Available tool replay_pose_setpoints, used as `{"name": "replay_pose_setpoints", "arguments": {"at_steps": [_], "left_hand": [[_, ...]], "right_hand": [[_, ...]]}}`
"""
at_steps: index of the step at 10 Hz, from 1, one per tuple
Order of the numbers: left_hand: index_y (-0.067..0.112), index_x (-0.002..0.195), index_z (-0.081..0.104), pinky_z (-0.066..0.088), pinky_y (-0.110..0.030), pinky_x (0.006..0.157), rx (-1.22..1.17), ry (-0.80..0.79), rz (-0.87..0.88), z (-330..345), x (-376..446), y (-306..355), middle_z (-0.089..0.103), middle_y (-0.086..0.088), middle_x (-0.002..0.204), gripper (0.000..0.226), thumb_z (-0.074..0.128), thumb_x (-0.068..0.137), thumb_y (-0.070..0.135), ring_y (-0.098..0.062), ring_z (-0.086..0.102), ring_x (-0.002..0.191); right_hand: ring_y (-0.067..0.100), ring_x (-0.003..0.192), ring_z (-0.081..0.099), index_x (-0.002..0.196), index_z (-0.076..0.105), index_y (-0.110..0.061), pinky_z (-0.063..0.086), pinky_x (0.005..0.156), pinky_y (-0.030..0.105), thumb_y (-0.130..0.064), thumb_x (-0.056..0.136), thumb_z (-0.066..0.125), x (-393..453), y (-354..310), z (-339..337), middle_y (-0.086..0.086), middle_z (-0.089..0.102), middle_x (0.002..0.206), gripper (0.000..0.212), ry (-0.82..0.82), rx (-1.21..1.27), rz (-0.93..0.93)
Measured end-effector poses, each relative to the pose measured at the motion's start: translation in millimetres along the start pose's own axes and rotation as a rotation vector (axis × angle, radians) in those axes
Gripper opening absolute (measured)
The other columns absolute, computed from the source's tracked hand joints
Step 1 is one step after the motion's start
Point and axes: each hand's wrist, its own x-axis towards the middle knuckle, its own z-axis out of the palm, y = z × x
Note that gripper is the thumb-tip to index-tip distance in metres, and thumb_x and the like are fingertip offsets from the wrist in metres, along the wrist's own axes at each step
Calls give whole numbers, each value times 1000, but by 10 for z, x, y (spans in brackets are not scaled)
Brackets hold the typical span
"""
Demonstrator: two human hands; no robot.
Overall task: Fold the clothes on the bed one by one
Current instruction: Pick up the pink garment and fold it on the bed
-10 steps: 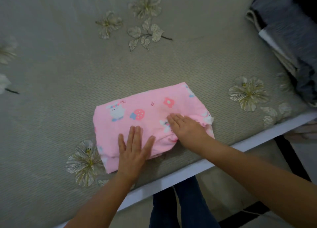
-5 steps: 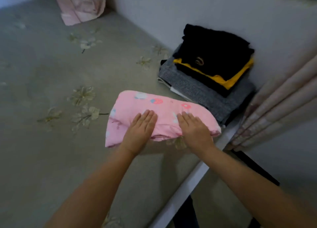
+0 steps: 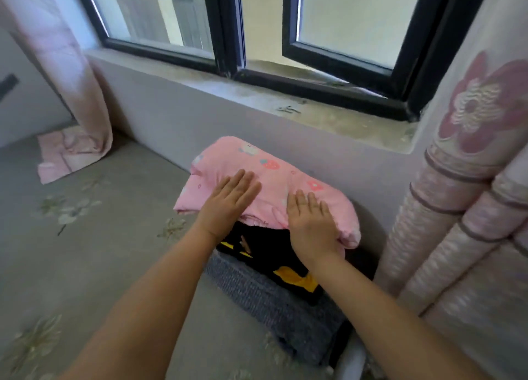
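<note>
Fingers: both hands, left (image 3: 228,205) and right (image 3: 310,225), lie straight and flat, pressing the pink garment (image 3: 274,179).
Pink garment: folded, atop the stack (image 3: 274,288) on the bed (image 3: 85,251), below the window (image 3: 257,25).

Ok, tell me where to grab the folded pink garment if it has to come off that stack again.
Probably take the folded pink garment by its two short ends, from the near side. It lies crosswise on the black and yellow garment and overhangs it left and right, so fingers can slip under there. The left hand and right hand now lie flat on top.
</note>
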Motion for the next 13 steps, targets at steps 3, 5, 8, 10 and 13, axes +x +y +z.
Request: {"name": "replay_pose_setpoints", "arguments": {"at_steps": [3, 5, 8, 10, 13], "left_hand": [[16, 147, 2, 10, -39, 115, 44, -762, -164, 1058, 25, -119, -1, -12, 155, 77, 51, 87, 15, -30, 3, 142], [16, 144, 18, 7, -34, 114, -168, -822, -295, 1044, 202, -191, 13, -2, 155, 51, 30, 95, 10, -20, 10, 142], [12, 141, 21, 28, -40, 100, -209, -536, -632, 1210, 734, 71, 33, -23, 138, 52, 28, 97, 39, -33, 32, 127], [13, 146, -2, -15, -26, 108, -313, -465, -401, 1537, 740, 169, -7, -3, 155, 55, 18, 99, 32, -15, -7, 143], [12, 145, -11, -16, -25, 109, -390, -587, -466, 1688, 634, 216, -17, -3, 154, 58, 17, 99, 36, -14, -16, 141]], "right_hand": [[37, 140, -11, 145, -8, -5, 2, 109, 59, -29, 91, 49, 94, -171, 961, 17, -14, 153, 82, -871, 212, -101], [29, 143, -4, 146, 15, -10, 2, 114, 46, -39, 93, 41, 71, -3, 960, 11, -6, 155, 65, -929, 550, -85], [26, 142, -13, 147, -1, -21, -7, 113, 49, -45, 96, 31, 278, 525, 1166, 6, -11, 155, 65, -664, 390, 220], [27, 141, -19, 146, -12, -19, -12, 113, 42, -42, 97, 27, 160, 568, 1400, 8, -22, 153, 66, -726, 410, 196], [22, 143, -7, 147, 1, -17, 0, 115, 34, -23, 100, 24, 277, 640, 1324, 7, -9, 155, 52, -772, 590, 227]]}}
